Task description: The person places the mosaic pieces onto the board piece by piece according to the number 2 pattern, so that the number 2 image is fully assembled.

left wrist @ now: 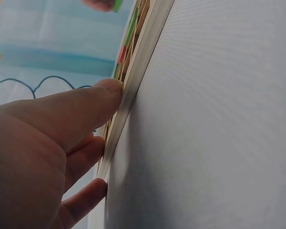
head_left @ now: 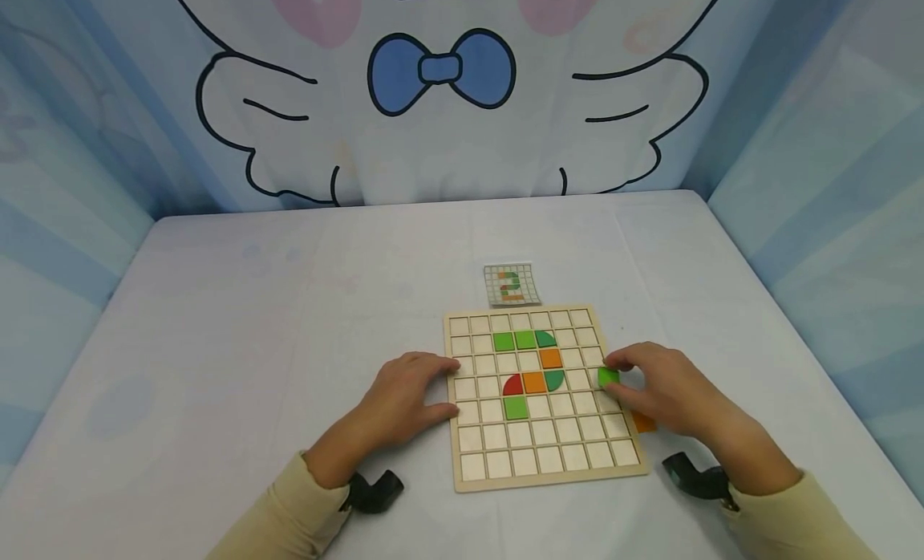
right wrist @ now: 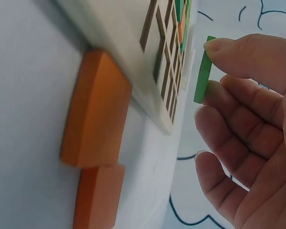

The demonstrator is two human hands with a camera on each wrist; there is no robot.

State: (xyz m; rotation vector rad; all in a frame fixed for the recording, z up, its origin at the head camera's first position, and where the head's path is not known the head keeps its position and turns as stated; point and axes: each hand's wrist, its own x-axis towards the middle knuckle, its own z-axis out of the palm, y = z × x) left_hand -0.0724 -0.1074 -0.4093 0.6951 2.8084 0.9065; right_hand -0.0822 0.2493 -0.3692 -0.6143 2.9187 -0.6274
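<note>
A wooden grid board [head_left: 496, 461] lies on the white table, with green, orange and red tiles set in several of its cells. My left hand [head_left: 407, 395] rests at the board's left edge, thumb and fingertips against the rim, as the left wrist view also shows. Between thumb and fingertip my right hand [head_left: 671, 387] pinches a light green tile [right wrist: 204, 71] above the board's right side. Among the tiles in the grid are a red quarter-round [head_left: 513, 385], an orange square [head_left: 534, 382] and a green square [head_left: 516, 407].
A small pattern card [head_left: 511, 285] lies just beyond the board's far edge. Two orange tiles [right wrist: 97, 114] sit beside the board's right edge, partly hidden under my right hand in the head view. A printed cloth backdrop [head_left: 447, 151] hangs behind the table.
</note>
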